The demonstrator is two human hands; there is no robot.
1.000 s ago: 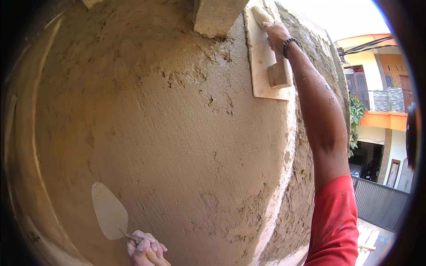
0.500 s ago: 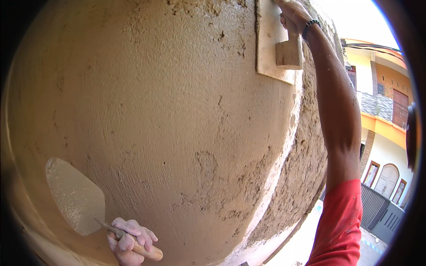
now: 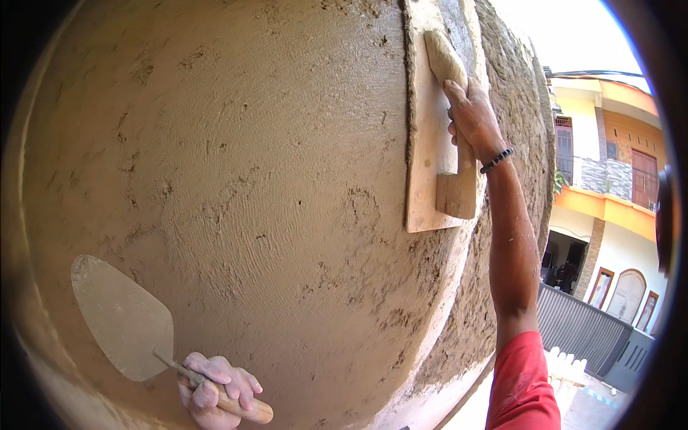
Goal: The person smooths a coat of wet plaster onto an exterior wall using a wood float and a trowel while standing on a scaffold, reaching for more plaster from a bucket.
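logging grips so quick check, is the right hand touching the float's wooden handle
Touching. The head view shows the right hand wrapped around the wooden handle, which emerges above and below it.

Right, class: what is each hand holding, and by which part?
The left hand holds a trowel by its wooden handle; the right hand holds a plastering float by the raised grip on its back.
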